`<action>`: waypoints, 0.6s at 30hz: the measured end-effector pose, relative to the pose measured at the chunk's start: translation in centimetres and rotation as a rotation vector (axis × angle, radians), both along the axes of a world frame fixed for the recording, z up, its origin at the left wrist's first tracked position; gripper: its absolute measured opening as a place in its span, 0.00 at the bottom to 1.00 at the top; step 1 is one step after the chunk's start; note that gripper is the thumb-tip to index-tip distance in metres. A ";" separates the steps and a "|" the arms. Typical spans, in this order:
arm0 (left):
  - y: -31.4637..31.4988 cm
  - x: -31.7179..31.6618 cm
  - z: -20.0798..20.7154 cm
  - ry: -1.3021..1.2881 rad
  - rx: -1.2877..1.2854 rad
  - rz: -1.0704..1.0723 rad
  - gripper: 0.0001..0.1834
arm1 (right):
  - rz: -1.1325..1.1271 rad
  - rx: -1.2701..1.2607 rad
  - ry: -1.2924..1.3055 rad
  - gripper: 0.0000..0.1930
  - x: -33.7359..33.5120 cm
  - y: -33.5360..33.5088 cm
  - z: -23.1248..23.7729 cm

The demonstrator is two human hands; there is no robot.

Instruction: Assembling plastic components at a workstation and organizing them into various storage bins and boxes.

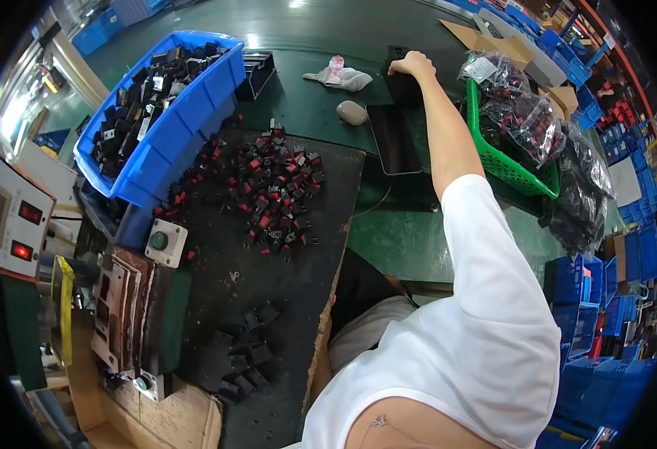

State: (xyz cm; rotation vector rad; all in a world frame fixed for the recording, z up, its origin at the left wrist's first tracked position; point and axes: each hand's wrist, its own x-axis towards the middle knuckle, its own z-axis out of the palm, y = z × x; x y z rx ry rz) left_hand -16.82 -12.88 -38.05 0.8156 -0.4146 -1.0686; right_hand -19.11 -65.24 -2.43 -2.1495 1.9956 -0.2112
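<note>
My right hand (416, 66) reaches far out over the green work surface. Its fingers curl down at the top of a black box-shaped object (405, 88), whose exact kind I cannot make out. Nearer to me, a dark phone or tablet (394, 140) lies with its screen up. Left of it rest a small beige rounded case (352, 113) and a crumpled whitish glove or cloth (339, 76). A heap of small black-and-red parts with metal pins (276, 191) covers the black mat (328, 217). My left hand is out of the picture.
A blue bin (186, 120) full of black parts stands at the left. Below it are a press-like machine (130, 310) and a control box with red switches (15, 217). A green basket (504, 165) with plastic bags sits right of my arm. Several black housings (246, 352) lie nearer.
</note>
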 end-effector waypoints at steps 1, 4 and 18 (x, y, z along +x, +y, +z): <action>-0.5 0.0 -0.7 0.000 0.001 0.010 0.31 | 0.014 -0.010 -0.008 0.35 0.2 0.1 0.1; -1.4 0.1 -3.1 0.014 -0.779 -0.032 0.32 | 0.031 -0.033 -0.007 0.36 0.3 0.4 0.2; -1.2 0.3 -3.3 -0.047 -0.709 -0.024 0.31 | 0.095 -0.101 -0.034 0.41 0.4 -0.2 0.3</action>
